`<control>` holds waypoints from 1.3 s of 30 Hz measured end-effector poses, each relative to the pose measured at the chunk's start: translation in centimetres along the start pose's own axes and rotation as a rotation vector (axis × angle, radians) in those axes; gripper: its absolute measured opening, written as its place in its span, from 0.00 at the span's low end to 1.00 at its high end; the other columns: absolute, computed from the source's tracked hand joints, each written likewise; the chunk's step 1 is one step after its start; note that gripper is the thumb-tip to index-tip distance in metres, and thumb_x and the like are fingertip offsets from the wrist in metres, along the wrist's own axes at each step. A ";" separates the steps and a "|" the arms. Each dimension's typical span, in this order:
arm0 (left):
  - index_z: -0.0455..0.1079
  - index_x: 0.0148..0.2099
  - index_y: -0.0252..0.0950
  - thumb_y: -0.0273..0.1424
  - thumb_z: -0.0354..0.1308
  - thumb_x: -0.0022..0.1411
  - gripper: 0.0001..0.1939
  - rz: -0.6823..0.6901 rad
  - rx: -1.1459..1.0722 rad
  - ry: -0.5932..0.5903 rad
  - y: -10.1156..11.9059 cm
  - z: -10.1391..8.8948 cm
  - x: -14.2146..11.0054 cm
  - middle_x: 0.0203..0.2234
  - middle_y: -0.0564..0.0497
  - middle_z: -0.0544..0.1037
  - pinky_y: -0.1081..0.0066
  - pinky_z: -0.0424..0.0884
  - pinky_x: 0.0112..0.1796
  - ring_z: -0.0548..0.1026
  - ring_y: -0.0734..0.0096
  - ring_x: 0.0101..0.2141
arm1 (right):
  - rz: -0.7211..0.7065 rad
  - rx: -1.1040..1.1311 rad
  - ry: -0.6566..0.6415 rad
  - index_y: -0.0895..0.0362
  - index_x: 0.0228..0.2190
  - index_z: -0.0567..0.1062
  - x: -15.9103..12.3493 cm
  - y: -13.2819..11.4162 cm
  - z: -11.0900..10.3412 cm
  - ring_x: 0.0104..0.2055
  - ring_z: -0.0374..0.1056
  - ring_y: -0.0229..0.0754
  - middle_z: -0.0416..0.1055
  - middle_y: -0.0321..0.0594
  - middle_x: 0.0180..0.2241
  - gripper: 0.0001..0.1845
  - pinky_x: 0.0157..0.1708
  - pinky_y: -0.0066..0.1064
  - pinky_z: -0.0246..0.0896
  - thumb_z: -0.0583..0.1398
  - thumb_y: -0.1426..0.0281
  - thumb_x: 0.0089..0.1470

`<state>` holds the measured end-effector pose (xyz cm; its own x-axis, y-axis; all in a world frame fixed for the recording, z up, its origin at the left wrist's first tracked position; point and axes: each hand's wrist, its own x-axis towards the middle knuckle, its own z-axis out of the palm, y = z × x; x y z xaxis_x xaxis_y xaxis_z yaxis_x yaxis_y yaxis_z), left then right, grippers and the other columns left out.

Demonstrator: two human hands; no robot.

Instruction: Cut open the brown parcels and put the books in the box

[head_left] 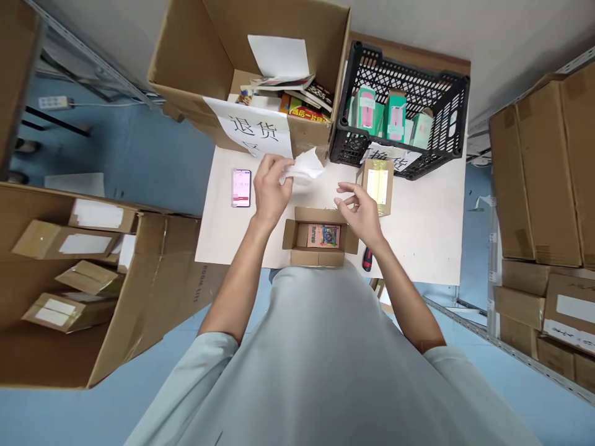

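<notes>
My left hand (271,188) pinches a crumpled sheet of white paper (304,168) above the table, behind a small open cardboard box (317,257). That box stands at the table's front edge with its flaps spread. Inside lies a pink item with a colourful picture (324,235), perhaps a booklet or a card pack. To the right of the open box hovers my right hand (360,214), fingers apart and slightly curled, with nothing seen in it. Just behind that hand is a taped carton (387,186) with a label.
A large carton (186,102) of books stands at the back left, beside a black plastic crate (351,139) with green boxes. A phone (241,188) lies on the left, and a red-black tool (367,259) near the front edge. Parcels fill a big box (125,334) at left; cartons (542,179) stack at right.
</notes>
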<state>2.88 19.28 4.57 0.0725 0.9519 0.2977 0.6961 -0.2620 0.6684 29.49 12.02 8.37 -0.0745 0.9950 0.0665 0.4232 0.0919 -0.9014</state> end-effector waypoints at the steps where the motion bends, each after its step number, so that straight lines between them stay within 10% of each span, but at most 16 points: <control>1: 0.78 0.65 0.40 0.24 0.59 0.71 0.23 0.014 0.004 -0.064 -0.4 0.6 0.1 0.59 0.42 0.80 0.55 0.79 0.63 0.79 0.52 0.61 | 0.013 -0.014 0.004 0.49 0.60 0.80 -0.3 0.5 0.0 0.38 0.78 0.42 0.82 0.45 0.56 0.22 0.35 0.33 0.78 0.65 0.52 0.71; 7: 0.68 0.77 0.38 0.27 0.60 0.71 0.34 0.021 0.047 -0.266 1.2 1.3 -3.5 0.70 0.38 0.75 0.51 0.74 0.68 0.76 0.46 0.67 | 0.106 -0.176 -0.016 0.52 0.57 0.82 -3.3 4.0 -0.9 0.40 0.78 0.45 0.82 0.48 0.54 0.20 0.44 0.41 0.79 0.63 0.54 0.73; 13: 0.79 0.66 0.37 0.35 0.60 0.78 0.20 -0.274 0.084 -0.404 4.8 2.1 -12.5 0.43 0.45 0.86 0.59 0.79 0.51 0.85 0.51 0.46 | 0.261 -0.393 -0.098 0.54 0.54 0.83 -9.1 7.8 -0.8 0.44 0.79 0.50 0.83 0.47 0.49 0.16 0.50 0.44 0.78 0.63 0.61 0.73; 18: 0.83 0.53 0.36 0.33 0.60 0.77 0.12 -0.448 0.193 -0.628 5.8 5.3 -16.3 0.43 0.39 0.88 0.58 0.76 0.45 0.86 0.44 0.45 | 0.350 -0.595 -0.257 0.54 0.60 0.82 -12.5 9.2 0.7 0.54 0.78 0.57 0.79 0.53 0.57 0.22 0.49 0.45 0.79 0.70 0.63 0.67; 39: 0.82 0.59 0.32 0.29 0.71 0.65 0.20 -0.969 0.263 -0.816 0.0 14.8 -12.1 0.61 0.27 0.84 0.53 0.80 0.60 0.83 0.39 0.63 | 0.450 -0.665 -0.452 0.55 0.71 0.74 -11.5 7.9 1.2 0.63 0.75 0.60 0.72 0.57 0.63 0.31 0.53 0.47 0.79 0.68 0.64 0.72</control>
<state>12.61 10.14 -9.07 -0.1901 0.5811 -0.7913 0.8218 0.5352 0.1956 32.59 1.24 -0.04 -0.0635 0.8455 -0.5302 0.9193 -0.1571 -0.3607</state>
